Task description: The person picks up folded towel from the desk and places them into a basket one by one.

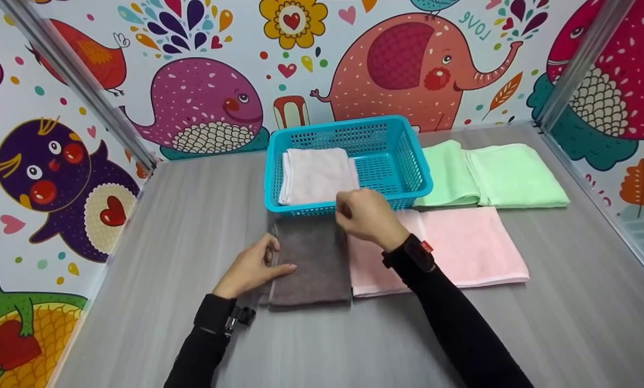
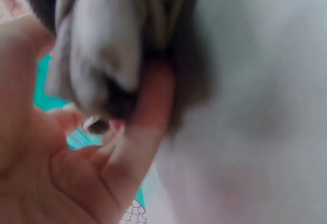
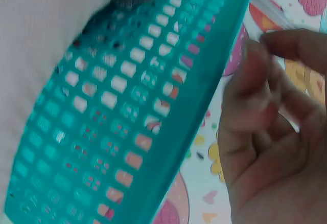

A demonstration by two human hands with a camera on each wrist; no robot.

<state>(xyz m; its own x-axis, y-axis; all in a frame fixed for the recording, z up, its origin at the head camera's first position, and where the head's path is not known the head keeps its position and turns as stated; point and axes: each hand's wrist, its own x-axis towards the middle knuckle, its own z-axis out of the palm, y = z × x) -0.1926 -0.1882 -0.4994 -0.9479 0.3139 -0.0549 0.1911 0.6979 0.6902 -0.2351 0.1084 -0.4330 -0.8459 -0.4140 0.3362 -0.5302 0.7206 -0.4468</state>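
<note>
At the left edge of the folded grey towel (image 1: 311, 261), the left hand (image 1: 251, 269) pinches the cloth; its wrist view shows a finger tucked under the fold (blurred). Just beyond, the right hand (image 1: 367, 215) hovers at the teal basket (image 1: 416, 167) rim, fingers loosely curled, empty in its wrist view. Pink towel (image 1: 462, 245) lies beside the grey one on the surface (image 1: 542, 323).

One readable word

I read only "LOVE" (image 1: 473, 25), in teal letters and tilted nearly upside down, on the wallpaper (image 1: 354, 32) at about one o'clock, just above the pink elephant's (image 1: 408, 70) raised trunk.
</note>
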